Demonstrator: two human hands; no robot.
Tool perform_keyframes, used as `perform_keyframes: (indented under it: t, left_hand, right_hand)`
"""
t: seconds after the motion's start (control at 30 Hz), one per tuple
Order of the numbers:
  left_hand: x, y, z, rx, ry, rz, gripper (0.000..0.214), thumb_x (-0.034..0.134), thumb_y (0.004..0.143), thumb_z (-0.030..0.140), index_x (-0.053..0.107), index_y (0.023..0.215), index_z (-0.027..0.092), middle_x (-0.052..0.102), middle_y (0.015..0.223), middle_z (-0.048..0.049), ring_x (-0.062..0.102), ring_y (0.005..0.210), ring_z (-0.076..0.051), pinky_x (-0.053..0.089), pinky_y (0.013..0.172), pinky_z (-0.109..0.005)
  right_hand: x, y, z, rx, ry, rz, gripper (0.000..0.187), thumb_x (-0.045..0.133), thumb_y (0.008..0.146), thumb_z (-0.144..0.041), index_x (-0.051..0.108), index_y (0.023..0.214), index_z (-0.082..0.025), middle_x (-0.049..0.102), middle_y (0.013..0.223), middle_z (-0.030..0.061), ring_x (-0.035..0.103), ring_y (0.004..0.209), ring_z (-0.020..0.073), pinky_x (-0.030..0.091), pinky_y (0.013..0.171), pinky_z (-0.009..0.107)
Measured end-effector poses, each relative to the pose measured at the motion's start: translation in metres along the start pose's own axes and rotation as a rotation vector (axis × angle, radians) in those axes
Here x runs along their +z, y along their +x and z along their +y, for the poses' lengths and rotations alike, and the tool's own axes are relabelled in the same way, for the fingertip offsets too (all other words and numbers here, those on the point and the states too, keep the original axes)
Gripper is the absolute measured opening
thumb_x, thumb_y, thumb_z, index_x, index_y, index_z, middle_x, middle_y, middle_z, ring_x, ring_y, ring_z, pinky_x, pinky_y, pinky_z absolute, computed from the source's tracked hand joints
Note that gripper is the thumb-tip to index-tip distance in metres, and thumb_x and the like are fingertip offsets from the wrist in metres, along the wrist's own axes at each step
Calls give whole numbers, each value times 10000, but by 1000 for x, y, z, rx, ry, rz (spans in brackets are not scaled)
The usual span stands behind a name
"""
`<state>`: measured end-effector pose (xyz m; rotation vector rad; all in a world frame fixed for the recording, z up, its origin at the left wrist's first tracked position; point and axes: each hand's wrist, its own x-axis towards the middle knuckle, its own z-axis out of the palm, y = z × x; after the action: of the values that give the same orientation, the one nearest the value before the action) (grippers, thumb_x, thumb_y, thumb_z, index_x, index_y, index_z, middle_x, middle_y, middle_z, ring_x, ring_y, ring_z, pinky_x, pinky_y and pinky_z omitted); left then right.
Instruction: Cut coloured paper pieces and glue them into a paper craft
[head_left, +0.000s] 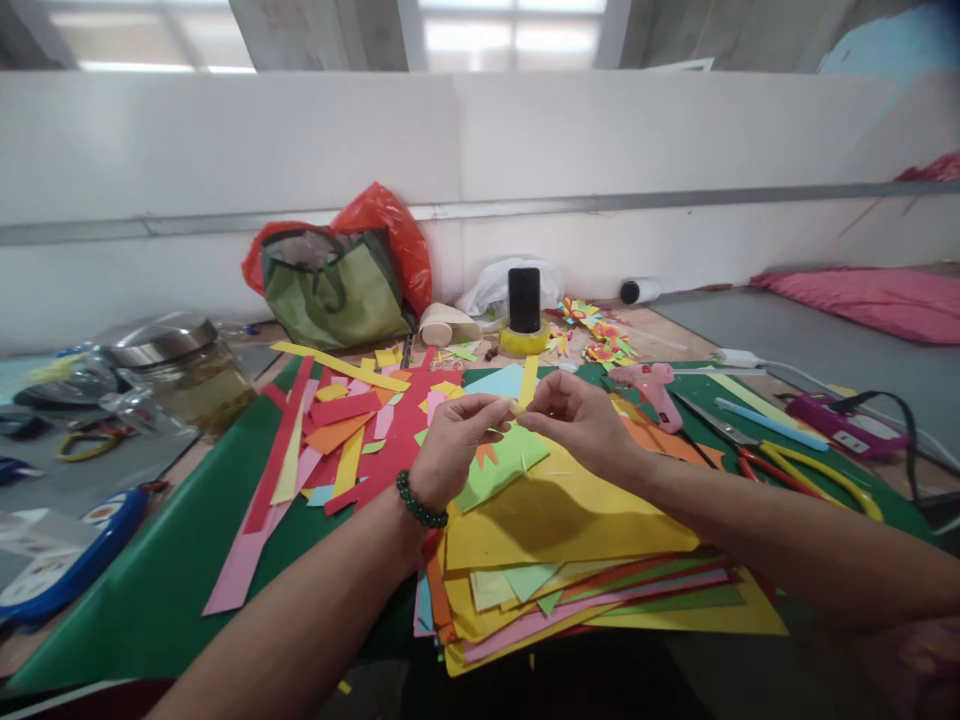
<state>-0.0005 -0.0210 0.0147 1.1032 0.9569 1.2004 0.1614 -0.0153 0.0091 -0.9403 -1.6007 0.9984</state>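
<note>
My left hand (459,440), with a dark green bead bracelet on its wrist, is closed in a pinch on a small yellow paper piece (517,408). My right hand (581,420) pinches the same piece from the other side, fingertips close to the left ones. Both hands are above a stack of coloured paper (555,535) topped by a yellow sheet. Beneath the left hand lies a light green paper piece (502,470) with an orange cut shape near it. Fingers partly hide the yellow piece, so its exact form cannot be made out.
Paper strips and scraps (345,425) lie on the left. To the right are a pink glue gun (651,390) and scissors (780,455) with red and yellow handles. Behind stand a phone (523,300) at a yellow tape roll (525,342), paper flowers (607,345) and a green bag (337,290).
</note>
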Motion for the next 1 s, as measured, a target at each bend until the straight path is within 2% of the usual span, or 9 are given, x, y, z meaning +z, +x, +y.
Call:
perform_keyframes:
  t: [0.13,0.43,0.57,0.67,0.8,0.9,1.0]
  left_hand:
    - [0,1,0,-29,-38,34,326,824,542,427,684,655,154,642,636,-13,574,620,-103,467,609,-218]
    - [1,2,-1,-20,-102,51,355,844,529,425,692,694,151,649,643,-5,610,651,-110,477,632,-219]
    - [1,1,1,-79,-69,-42,392,863,500,419,683,725,153,647,683,-6,617,656,-115,478,611,-220]
    - [0,2,-1,-123,10,-132,381,874,482,417,665,650,146,622,651,-1,598,624,-107,485,621,-228]
    - [-3,4,-6,-118,34,-163,370,865,502,440,684,636,147,606,615,6,576,592,-95,502,658,-245]
    - [-5,6,-6,-127,11,-148,360,871,499,417,662,608,144,596,590,14,588,582,-97,508,667,-250]
    - [-5,7,-3,-184,-48,-120,367,884,489,381,636,619,144,616,615,18,601,564,-88,507,643,-234]
  right_hand:
    - [-2,0,-2,-16,-38,8,395,746,665,-494,478,723,-209,580,661,-27,559,602,114,466,550,262]
    - [-8,2,-8,-1,-69,18,460,780,621,-518,453,706,-206,572,636,-34,554,571,108,443,527,253]
    - [-9,1,-9,15,-62,8,466,794,612,-502,451,719,-206,561,616,-43,549,548,105,428,510,245]
    - [-10,-1,-7,13,-73,11,459,779,620,-514,457,730,-207,561,602,-45,573,550,116,438,513,249]
    - [-11,-5,-5,51,-109,-12,422,762,647,-487,483,807,-213,639,648,-9,647,626,165,477,562,273]
    - [-26,-13,-7,54,-204,-75,353,702,713,-475,517,860,-212,685,723,30,670,694,190,502,619,300]
    - [-62,-27,-14,31,-500,-120,260,615,789,-468,576,774,-211,682,734,51,645,677,197,484,613,312]
